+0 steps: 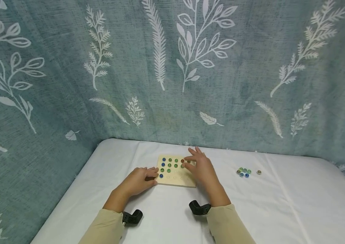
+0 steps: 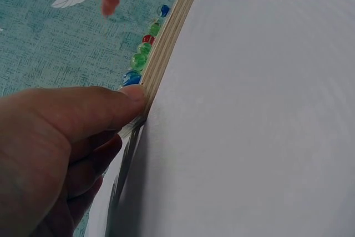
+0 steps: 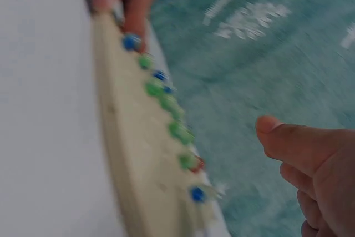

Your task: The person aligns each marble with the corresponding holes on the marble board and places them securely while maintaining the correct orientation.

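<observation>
A pale wooden board (image 1: 179, 181) with rows of small round hollows lies on the table. Blue, green and red glass marbles (image 1: 169, 165) sit in many hollows, mostly in the back rows; several front hollows are bare. My left hand (image 1: 142, 180) grips the board's left end, its thumb (image 2: 119, 104) against the near corner edge. Above the board's right part hovers my right hand (image 1: 199, 166), thumb and fingers spread apart. In the right wrist view its thumb (image 3: 288, 137) stretches out, nothing held, and a blue marble (image 3: 197, 194) sits on the board nearby.
A small cluster of loose marbles (image 1: 243, 171) lies on the white tablecloth (image 1: 297, 203) right of the board, with one single marble (image 1: 259, 172) farther right. Behind the table hangs a blue-green curtain (image 1: 172, 112) with white leaf prints. Each wrist wears a black device (image 1: 133, 217).
</observation>
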{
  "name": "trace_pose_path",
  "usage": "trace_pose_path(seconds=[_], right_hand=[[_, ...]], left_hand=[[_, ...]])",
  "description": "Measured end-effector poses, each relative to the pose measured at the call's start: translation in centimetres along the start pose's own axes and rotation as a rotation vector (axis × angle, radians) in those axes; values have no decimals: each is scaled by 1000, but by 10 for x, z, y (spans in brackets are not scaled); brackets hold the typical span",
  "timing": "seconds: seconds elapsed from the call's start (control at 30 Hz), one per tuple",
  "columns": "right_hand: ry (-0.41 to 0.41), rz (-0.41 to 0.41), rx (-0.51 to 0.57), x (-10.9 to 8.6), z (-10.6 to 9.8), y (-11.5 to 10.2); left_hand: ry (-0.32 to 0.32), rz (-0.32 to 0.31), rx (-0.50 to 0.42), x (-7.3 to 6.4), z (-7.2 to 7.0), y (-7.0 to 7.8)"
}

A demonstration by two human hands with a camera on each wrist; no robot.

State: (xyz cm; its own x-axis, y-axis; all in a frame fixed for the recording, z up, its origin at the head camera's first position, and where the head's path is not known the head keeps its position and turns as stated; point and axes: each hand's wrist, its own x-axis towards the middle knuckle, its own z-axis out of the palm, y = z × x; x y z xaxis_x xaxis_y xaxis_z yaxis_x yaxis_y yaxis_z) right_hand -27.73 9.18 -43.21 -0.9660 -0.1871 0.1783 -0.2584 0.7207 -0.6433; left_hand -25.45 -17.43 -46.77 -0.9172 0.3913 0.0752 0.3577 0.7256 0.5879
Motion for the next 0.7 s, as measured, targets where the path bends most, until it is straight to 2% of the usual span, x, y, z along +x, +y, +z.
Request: trace_pose_path(seconds=[0.27,0.4,0.6,0.7], right_hand=[[133,132,33,-12,-67,31],[171,217,80,-23,-94,50],[192,349,86,-39,-117,94],[204,411,56,-44,-120,117]], left_hand=[[12,-20,-9,-1,-3,-3],[6,-26,-26,-2,-2,-3],[-1,-9,-36,-1,-1,1],[-4,-14,-27,-2,-2,1]])
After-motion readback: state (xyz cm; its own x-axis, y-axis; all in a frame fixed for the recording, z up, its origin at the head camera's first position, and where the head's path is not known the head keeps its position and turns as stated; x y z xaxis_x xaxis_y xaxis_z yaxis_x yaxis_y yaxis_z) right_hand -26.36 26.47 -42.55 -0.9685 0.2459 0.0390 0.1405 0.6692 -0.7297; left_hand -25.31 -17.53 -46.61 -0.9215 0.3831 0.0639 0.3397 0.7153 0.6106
